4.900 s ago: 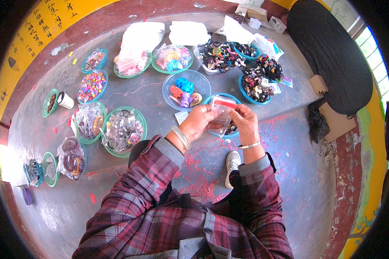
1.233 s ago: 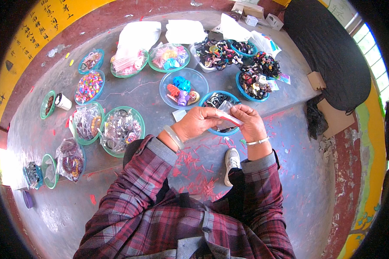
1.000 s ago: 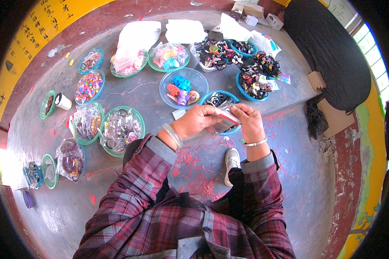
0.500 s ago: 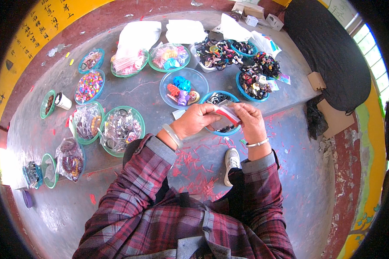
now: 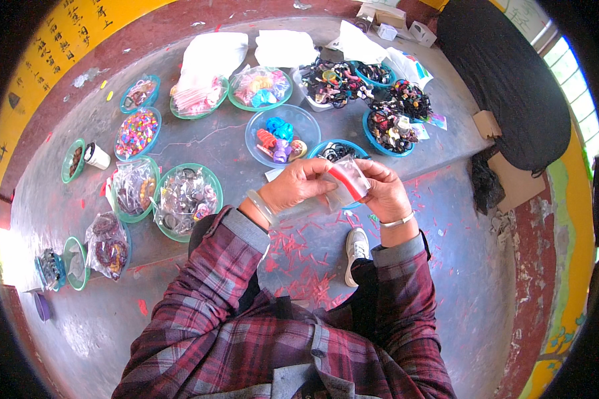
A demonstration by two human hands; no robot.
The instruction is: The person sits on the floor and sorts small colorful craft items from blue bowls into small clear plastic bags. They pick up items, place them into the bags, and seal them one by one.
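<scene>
Both hands pinch a small clear plastic bag [image 5: 343,191] with a red band, held up in front of me. My left hand [image 5: 298,184] grips its left side with thumb and fingers. At the right edge my right hand [image 5: 385,191] has its fingers closed on it. Whether anything lies inside the bag I cannot make out. Behind the bag a blue bowl [image 5: 321,144] of black loops is partly covered by the hands. Just beyond stands a clear bluish bowl [image 5: 254,129] with red, blue and purple pieces.
Bowls of packed hair ties and beads stand at the left, among them a green bowl [image 5: 217,183]. White sacks [image 5: 214,54] lie at the back, near a pile of dark hair ties [image 5: 333,80]. Red scraps [image 5: 306,286] litter the lower floor around my shoe [image 5: 357,246].
The bag has turned and opened out flatter toward me, showing more of its clear body below the red band. My hands have stayed near the same place.
</scene>
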